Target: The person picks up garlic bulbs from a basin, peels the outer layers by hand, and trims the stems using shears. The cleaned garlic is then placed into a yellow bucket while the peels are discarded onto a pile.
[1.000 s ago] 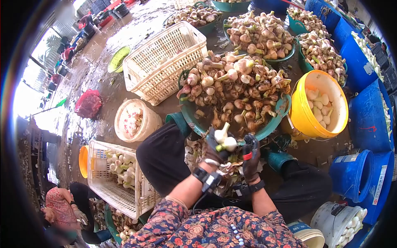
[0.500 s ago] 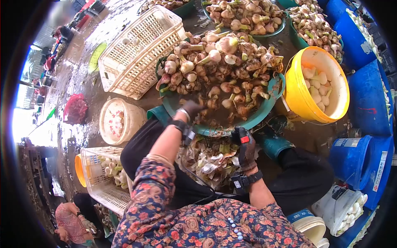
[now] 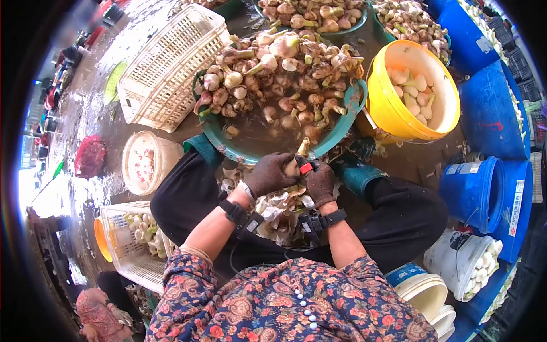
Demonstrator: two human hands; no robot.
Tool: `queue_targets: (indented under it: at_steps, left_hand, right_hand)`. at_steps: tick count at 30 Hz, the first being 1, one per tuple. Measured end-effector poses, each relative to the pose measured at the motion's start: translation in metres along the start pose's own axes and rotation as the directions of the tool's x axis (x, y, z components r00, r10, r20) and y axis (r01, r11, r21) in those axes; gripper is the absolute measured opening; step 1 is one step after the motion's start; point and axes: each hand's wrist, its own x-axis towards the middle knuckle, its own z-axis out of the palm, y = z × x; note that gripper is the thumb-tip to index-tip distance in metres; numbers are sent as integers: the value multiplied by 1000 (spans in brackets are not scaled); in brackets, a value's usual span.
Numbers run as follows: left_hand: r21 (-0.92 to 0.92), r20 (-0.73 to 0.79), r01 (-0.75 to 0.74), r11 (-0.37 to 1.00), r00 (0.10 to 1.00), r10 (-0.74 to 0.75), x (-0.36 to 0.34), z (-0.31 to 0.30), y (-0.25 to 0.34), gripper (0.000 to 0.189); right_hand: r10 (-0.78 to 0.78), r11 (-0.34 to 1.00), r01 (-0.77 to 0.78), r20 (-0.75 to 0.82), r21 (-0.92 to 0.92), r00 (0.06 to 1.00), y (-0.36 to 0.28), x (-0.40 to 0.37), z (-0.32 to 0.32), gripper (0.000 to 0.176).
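A brown-gloved left hand of mine (image 3: 269,174) is closed round a garlic bulb (image 3: 292,167), its stem pointing up and away over the tub's near rim. My right hand (image 3: 321,183), also gloved, presses against the bulb's right side. Its fingers are closed on a small black-and-red tool (image 3: 306,167) whose working end I cannot make out. Just beyond both hands stands the green tub (image 3: 227,149) of brown water, heaped with unpeeled garlic bulbs (image 3: 268,68). Beneath my hands lies a pile of papery garlic skins (image 3: 279,214), between my legs.
At the right, a yellow bucket (image 3: 393,108) holds peeled garlic bulbs, with a blue bucket (image 3: 470,191) nearer me. Left of the tub are a white plastic crate (image 3: 165,74) and a white bucket (image 3: 165,162). Another person (image 3: 102,313) sits at lower left.
My left hand has come out of the tub toward me with a garlic bulb, meeting my right hand above the skins. The view has shifted slightly.
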Motion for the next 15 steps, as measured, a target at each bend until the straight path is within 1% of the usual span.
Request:
queue_targets:
  at_steps: [1,3,4,5,6,7,8,9,10,11,12,13,15]
  left_hand:
    - [181,-54,-60,982,996,71,-5,1,4,55]
    - [164,-66,-52,985,996,63,-14,0,9,54]
    - [154,-89,-69,986,993,84,-18,-1,11,53]
    - [144,-111,-88,986,988,104,-22,-3,14,53]
    - [162,-76,-66,985,994,79,-23,-7,17,54]
    - [166,-83,-66,984,993,80,-25,-11,19,54]
    - [135,-75,-64,989,994,75,-27,-14,22,55]
    - [103,-67,-63,993,995,70,-29,-17,24,55]
    - [126,-95,-126,984,986,138,-30,-18,22,56]
    - [128,-97,-126,984,985,139,-32,-18,23,56]
    - [189,-66,-115,975,989,129,-34,-18,27,57]
    - [246,-35,-104,964,993,116,-36,-17,30,57]
    - [258,-43,-101,961,992,116,-39,-17,32,57]
  right_hand:
    - [-12,1000,12,0,4,1000,-1,-1,-3,38]
    - [-50,997,48,49,58,998,-3,-6,-8,36]
    - [-105,989,102,25,111,994,-1,-8,-7,31]
    - [-113,987,109,27,115,993,3,-10,-4,31]
    - [-97,963,82,46,256,994,0,-12,-5,30]
    - [-83,919,51,65,391,994,-3,-13,-5,28]
    - [76,858,-156,179,490,981,-4,-15,-10,28]
    - [70,858,-150,178,492,982,-6,-14,-11,28]
    - [93,835,-198,223,514,970,-6,-13,-12,29]
    - [115,811,-247,269,531,956,-6,-13,-13,30]
    - [25,885,-134,242,445,970,-5,-13,-12,33]
    - [27,886,-136,243,442,970,-2,-15,-10,33]
    - [-105,963,63,151,263,983,-4,-18,-9,37]
